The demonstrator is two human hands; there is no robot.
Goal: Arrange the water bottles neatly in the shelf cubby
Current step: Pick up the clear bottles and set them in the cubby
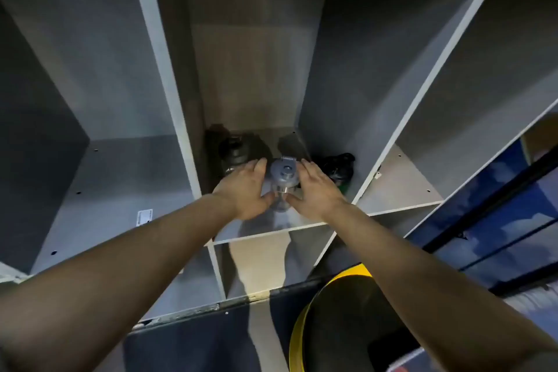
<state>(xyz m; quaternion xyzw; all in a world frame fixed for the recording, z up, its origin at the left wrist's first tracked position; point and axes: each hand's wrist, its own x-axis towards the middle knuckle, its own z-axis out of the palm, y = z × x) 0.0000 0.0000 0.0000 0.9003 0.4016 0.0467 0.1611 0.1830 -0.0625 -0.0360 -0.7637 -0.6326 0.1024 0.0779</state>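
Observation:
A clear water bottle with a grey lid point(282, 176) stands upright on the floor of the middle shelf cubby point(302, 222). My left hand point(246, 189) and my right hand point(317, 190) cup it from both sides, fingers curved around its body. A dark smoky bottle point(234, 151) stands behind my left hand at the back left of the cubby. A black bottle with a green part point(339, 170) stands at the right, close to the cubby's right wall. The lower part of the grey-lidded bottle is hidden by my hands.
Grey cubbies lie to the left point(99, 190) and right point(404, 181) of the middle one, with white dividers between them. A lower cubby point(265, 263) sits below. A yellow-rimmed dark round object point(341, 320) is on the floor at lower right.

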